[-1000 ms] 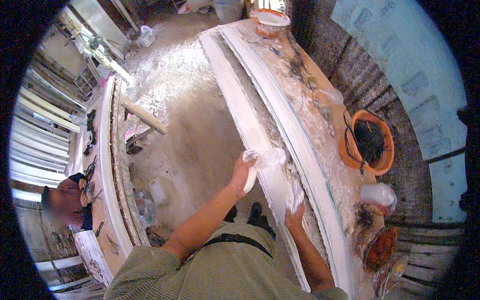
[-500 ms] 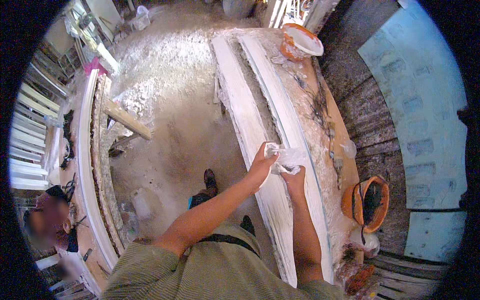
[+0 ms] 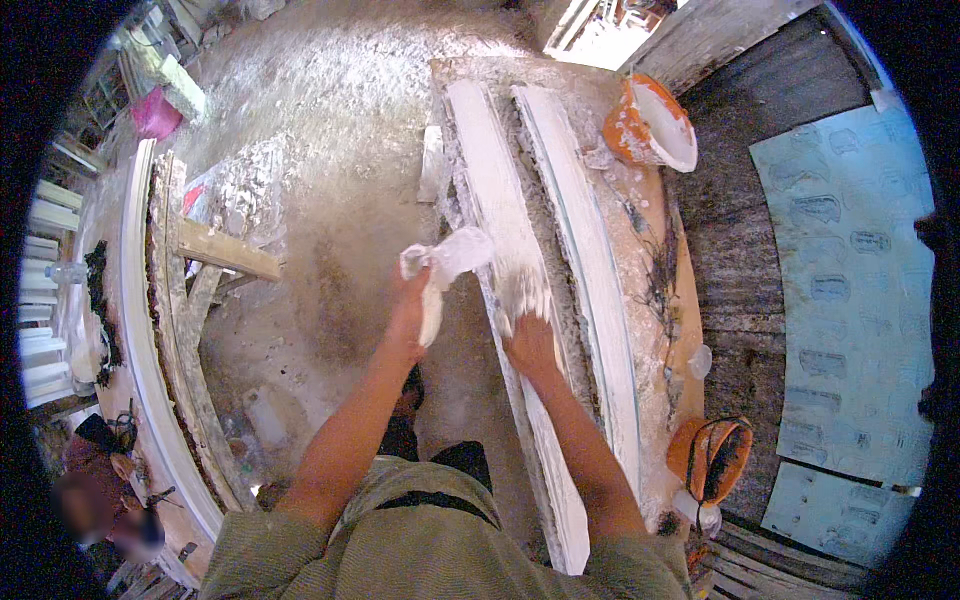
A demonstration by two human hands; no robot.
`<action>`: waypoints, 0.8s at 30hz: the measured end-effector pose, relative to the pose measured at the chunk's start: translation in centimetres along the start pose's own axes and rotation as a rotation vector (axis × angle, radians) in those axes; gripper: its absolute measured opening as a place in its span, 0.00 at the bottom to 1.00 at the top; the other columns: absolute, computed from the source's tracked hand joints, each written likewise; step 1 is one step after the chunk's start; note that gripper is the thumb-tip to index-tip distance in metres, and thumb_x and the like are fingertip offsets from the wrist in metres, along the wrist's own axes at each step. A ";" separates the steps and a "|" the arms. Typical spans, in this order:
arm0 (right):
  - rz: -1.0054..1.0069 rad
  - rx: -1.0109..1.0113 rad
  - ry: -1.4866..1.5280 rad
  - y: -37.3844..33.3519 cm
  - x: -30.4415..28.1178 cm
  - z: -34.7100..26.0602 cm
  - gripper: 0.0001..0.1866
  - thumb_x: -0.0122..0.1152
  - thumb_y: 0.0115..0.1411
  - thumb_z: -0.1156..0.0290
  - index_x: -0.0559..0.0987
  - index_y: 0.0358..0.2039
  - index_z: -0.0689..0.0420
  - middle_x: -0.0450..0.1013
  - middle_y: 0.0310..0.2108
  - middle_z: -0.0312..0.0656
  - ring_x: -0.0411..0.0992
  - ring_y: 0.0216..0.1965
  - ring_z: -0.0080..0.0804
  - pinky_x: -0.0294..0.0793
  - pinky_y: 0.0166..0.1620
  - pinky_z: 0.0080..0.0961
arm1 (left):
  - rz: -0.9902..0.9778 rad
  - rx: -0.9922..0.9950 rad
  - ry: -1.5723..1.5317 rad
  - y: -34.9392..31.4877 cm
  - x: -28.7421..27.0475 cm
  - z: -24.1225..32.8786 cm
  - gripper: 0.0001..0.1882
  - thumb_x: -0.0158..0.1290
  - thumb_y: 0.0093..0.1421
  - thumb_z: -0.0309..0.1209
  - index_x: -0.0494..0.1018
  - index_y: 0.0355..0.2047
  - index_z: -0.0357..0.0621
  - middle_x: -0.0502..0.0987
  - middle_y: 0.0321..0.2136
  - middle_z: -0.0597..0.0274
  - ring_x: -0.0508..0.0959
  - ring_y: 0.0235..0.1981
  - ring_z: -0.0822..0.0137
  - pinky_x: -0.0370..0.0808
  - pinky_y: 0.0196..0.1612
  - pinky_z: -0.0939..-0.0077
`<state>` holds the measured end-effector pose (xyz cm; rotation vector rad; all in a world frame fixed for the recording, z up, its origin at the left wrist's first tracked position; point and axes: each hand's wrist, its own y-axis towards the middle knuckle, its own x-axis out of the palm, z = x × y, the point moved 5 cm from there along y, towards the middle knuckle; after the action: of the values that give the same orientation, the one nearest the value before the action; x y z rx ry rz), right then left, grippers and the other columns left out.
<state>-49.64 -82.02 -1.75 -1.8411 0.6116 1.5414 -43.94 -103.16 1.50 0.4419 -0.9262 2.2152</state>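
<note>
Your left hand (image 3: 408,312) has its fingers closed around a soft, wet white rag (image 3: 450,258) just beside the long plaster strip (image 3: 505,250) on the counter (image 3: 655,250), while your right hand (image 3: 530,345) presses open and flat on this strip, which looks heavy, stiff and brittle, so hold it under its long edges.

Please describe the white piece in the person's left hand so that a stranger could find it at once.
Start at the long workbench carrying two white plaster mouldings. Off its left edge, over the dusty floor, the left hand holds up a crumpled white wad. Unlike the rigid mouldings, it looks soft, small and lifted.
</note>
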 end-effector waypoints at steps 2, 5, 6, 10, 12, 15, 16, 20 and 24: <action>-0.065 0.080 0.005 6.6 -0.3 0.0 0.28 0.52 0.54 0.53 0.73 0.39 0.70 0.68 0.44 0.62 0.67 0.46 0.54 0.64 0.50 0.46 | 0.071 0.035 -0.014 0.3 -3.3 1.2 0.14 0.49 0.59 0.30 0.64 0.46 0.50 0.72 0.40 0.65 0.72 0.42 0.66 0.67 0.48 0.71; -0.075 -0.033 0.018 16.8 -2.4 -0.4 0.27 0.49 0.56 0.52 0.74 0.40 0.67 0.69 0.44 0.58 0.68 0.46 0.52 0.66 0.50 0.44 | 0.148 0.095 -0.003 -0.1 -7.2 3.0 0.14 0.50 0.59 0.31 0.64 0.46 0.50 0.71 0.40 0.66 0.71 0.43 0.67 0.67 0.48 0.73; -0.020 -0.104 0.019 19.1 -3.4 -0.8 0.26 0.48 0.57 0.52 0.74 0.39 0.67 0.69 0.43 0.57 0.69 0.45 0.51 0.67 0.49 0.44 | 0.199 0.088 0.016 -0.8 -8.2 3.0 0.14 0.49 0.60 0.31 0.64 0.46 0.50 0.71 0.40 0.66 0.71 0.42 0.67 0.67 0.47 0.73; 0.034 -0.270 -0.154 22.4 -5.4 -1.8 0.24 0.50 0.55 0.50 0.76 0.36 0.61 0.73 0.40 0.51 0.73 0.41 0.46 0.72 0.44 0.42 | 0.191 0.114 0.111 -2.5 -10.4 3.8 0.14 0.48 0.62 0.35 0.65 0.47 0.50 0.69 0.40 0.69 0.70 0.41 0.68 0.66 0.46 0.74; 0.054 -0.298 -0.187 20.0 -5.7 -1.8 0.25 0.49 0.55 0.49 0.76 0.36 0.61 0.73 0.39 0.51 0.73 0.41 0.46 0.72 0.43 0.41 | 0.167 0.096 0.081 -3.0 -10.8 3.6 0.14 0.48 0.62 0.36 0.65 0.47 0.50 0.70 0.39 0.69 0.71 0.39 0.69 0.68 0.43 0.75; 0.037 -0.323 -0.182 13.5 -4.9 -1.3 0.31 0.45 0.56 0.43 0.77 0.33 0.63 0.73 0.38 0.54 0.73 0.40 0.48 0.71 0.43 0.43 | 0.102 -0.018 0.076 -4.1 -10.5 2.6 0.14 0.49 0.61 0.37 0.66 0.46 0.50 0.71 0.35 0.69 0.72 0.34 0.70 0.70 0.36 0.77; -0.017 -0.278 -0.143 10.8 -4.3 -0.9 0.32 0.44 0.56 0.42 0.77 0.32 0.64 0.73 0.38 0.54 0.73 0.40 0.49 0.71 0.43 0.43 | 0.080 -0.029 0.101 -4.5 -10.2 2.5 0.14 0.49 0.61 0.38 0.66 0.45 0.50 0.71 0.34 0.69 0.72 0.33 0.70 0.70 0.34 0.77; -0.183 -0.221 -0.097 -2.3 -1.4 0.3 0.34 0.41 0.57 0.41 0.77 0.28 0.65 0.73 0.38 0.56 0.72 0.40 0.50 0.71 0.42 0.44 | -0.035 0.030 0.104 -5.8 -7.7 2.5 0.14 0.49 0.60 0.38 0.66 0.44 0.49 0.72 0.31 0.66 0.72 0.30 0.70 0.71 0.28 0.75; -0.359 -0.276 -0.117 -17.7 3.9 1.9 0.18 0.47 0.53 0.58 0.76 0.35 0.59 0.73 0.40 0.52 0.73 0.37 0.46 0.71 0.37 0.40 | -0.103 0.008 0.132 -7.4 -5.3 1.9 0.14 0.49 0.60 0.39 0.67 0.43 0.47 0.73 0.31 0.65 0.73 0.31 0.69 0.72 0.30 0.75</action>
<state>-37.51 -68.41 -2.53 -1.9147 0.0075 1.5285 -34.86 -103.17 3.60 0.3354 -0.8079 2.1271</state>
